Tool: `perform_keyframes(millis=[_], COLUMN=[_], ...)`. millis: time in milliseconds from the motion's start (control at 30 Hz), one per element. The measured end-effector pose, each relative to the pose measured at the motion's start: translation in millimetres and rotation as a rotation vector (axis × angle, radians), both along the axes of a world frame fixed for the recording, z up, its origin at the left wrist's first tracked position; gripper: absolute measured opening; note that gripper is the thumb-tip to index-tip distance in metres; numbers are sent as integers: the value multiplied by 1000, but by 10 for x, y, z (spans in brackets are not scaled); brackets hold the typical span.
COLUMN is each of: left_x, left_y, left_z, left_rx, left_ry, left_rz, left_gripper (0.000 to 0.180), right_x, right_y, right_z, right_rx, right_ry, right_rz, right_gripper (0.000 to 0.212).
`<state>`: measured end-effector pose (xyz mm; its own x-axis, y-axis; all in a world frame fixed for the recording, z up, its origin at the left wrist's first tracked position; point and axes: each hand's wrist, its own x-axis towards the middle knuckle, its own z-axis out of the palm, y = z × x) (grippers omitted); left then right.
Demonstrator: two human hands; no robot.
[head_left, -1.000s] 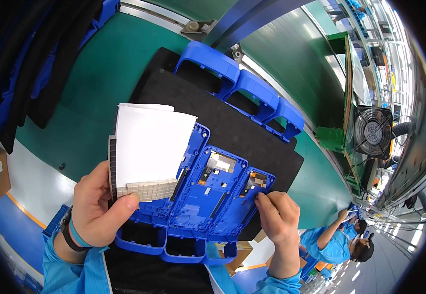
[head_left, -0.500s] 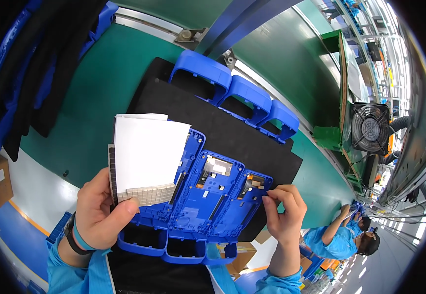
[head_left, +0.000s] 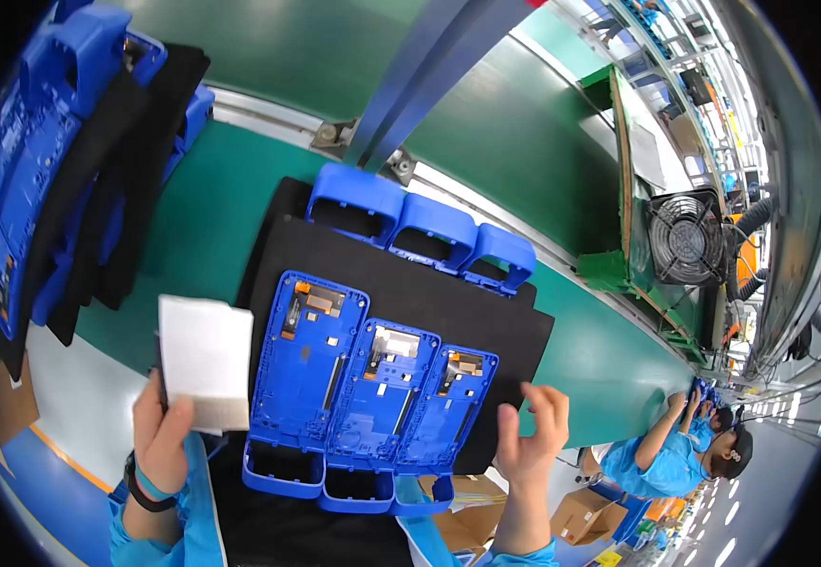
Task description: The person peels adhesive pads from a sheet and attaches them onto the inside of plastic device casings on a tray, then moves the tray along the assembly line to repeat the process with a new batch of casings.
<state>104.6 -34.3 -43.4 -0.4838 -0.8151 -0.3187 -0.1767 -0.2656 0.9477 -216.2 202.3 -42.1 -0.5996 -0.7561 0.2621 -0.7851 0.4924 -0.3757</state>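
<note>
My left hand [head_left: 163, 444] grips a stack of white sheets [head_left: 204, 350] with a greyish gridded strip [head_left: 221, 414] along its lower edge, thumb on top. Three blue plastic housings, left [head_left: 302, 369], middle [head_left: 377, 402] and right [head_left: 446, 406], lie side by side on a black foam mat [head_left: 410, 279]. Small boards, brown-orange flex pieces and little white pads sit inside them. Just right of the right housing, my right hand [head_left: 535, 439] hovers with thumb and fingers apart, and nothing shows in it.
Three blue hollow frames [head_left: 358, 194] line the mat's far edge; more [head_left: 283, 470] sit at its near edge. At far left, blue housings [head_left: 27, 161] are stacked between black sheets. The bench [head_left: 212, 203] is green. A fan [head_left: 686, 238] stands right, near a seated co-worker [head_left: 661, 463].
My left hand and its sheets have moved left, uncovering the left housing. My right hand has drawn back from the right housing, and its fingers have spread. The view has shifted.
</note>
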Motion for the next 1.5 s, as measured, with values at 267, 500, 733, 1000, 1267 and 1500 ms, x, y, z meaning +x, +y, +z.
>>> perform_keyframes(millis=[267, 500, 733, 1000, 1267, 1500], left_x=[-110, -99, -568, -1386, -1347, -1364], left_y=[205, 173, 351, 814, 490, 371], left_z=[258, 167, 153, -94, 38, 34], left_rx=[205, 268, 467, 662, 502, 407], left_ry=[92, 194, 382, 368, 318, 390], left_rz=[-299, -242, -414, -816, -748, -659], left_gripper=[68, 64, 55, 48, 38, 43], right_x=[325, 407, 411, 584, 85, -937], right_y=[636, 844, 1641, 3068, 3173, 3365], right_z=[-344, -405, -739, -1325, -1188, -1133], right_rx=[-227, -779, -1044, -1228, -1464, -1609], right_ry=[-811, -1205, -988, -721, -709, -729], right_rz=[-461, -360, -405, -707, -1163, -1359], right_gripper=[29, 28, 26, 27, 37, 41])
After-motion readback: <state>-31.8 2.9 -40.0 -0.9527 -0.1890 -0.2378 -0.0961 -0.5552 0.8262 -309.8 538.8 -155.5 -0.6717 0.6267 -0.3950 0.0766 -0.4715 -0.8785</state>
